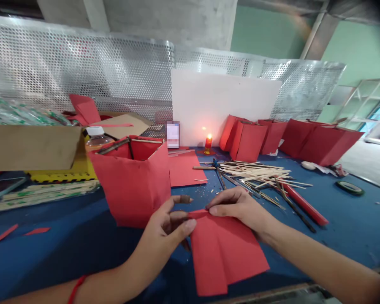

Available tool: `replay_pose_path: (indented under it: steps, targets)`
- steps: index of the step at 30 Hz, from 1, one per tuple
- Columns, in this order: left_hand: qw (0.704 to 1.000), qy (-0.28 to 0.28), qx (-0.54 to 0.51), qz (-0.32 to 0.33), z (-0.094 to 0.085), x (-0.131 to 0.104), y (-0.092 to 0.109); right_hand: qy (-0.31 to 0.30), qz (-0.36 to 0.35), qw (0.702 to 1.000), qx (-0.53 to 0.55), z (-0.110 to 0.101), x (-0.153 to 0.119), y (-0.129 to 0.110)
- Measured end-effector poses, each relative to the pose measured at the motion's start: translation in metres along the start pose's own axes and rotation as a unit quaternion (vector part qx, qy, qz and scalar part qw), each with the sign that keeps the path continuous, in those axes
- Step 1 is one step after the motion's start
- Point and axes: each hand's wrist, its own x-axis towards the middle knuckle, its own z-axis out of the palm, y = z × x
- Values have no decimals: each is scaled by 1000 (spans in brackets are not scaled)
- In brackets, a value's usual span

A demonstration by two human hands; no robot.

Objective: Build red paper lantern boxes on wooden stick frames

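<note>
A folded sheet of red paper [226, 253] hangs between my two hands, just above the blue table. My left hand [169, 230] pinches its top left edge between thumb and fingers, with the index finger stretched out above it. At the top edge, my right hand [237, 209] pinches the paper between thumb and forefinger. Two flaps of the paper spread downward from a crease. Left of my left hand stands a red paper box [133, 181], upright and open at the top, with thin sticks along its rim.
A burning red candle [208, 145] stands at the back. Thin wooden sticks [256, 173], a red tube [305, 204] and green tape [350, 188] lie on the right. Several red paper boxes [326, 143] line the back right. A cardboard box [34, 145] and bottle [96, 137] stand left.
</note>
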Motion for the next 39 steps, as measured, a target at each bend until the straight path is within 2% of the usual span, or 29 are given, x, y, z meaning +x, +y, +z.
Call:
replay_pose_path:
  steps: [2, 4, 6, 10, 14, 18, 23, 28, 31, 35, 39]
  targets:
    - [998, -52, -4, -28, -1, 2, -4, 27, -6, 1000, 13, 0, 2, 0]
    - [996, -74, 34, -37, -4, 5, -8, 37, -21, 999, 4, -1, 4, 0]
    - [994, -62, 78, -35, -5, 9, -10, 20, -37, 998, -42, -3, 7, -1]
    - [994, -25, 103, -33, -5, 16, -13, -61, -50, 985, -151, -4, 16, 3]
    - [995, 25, 99, -20, -1, 16, -15, -42, -85, 980, -173, 1, 22, 10]
    - [993, 1, 96, -68, -1, 11, -17, 3, -142, 969, -205, 4, 21, 11]
    - [990, -32, 125, -64, -8, 11, -19, -33, -177, 936, -304, 0, 24, 9]
    - [989, -24, 131, -66, -11, 14, -20, 4, -199, 940, -277, 0, 28, 23]
    - [993, -19, 92, -75, -11, 13, -22, 38, -207, 943, -256, 1, 24, 34]
    - [999, -9, 33, -17, -12, 6, -27, 100, -222, 945, -220, 0, 19, 40]
    - [999, 3, 44, -29, -15, 4, -28, 91, -193, 966, -149, -2, 21, 42]
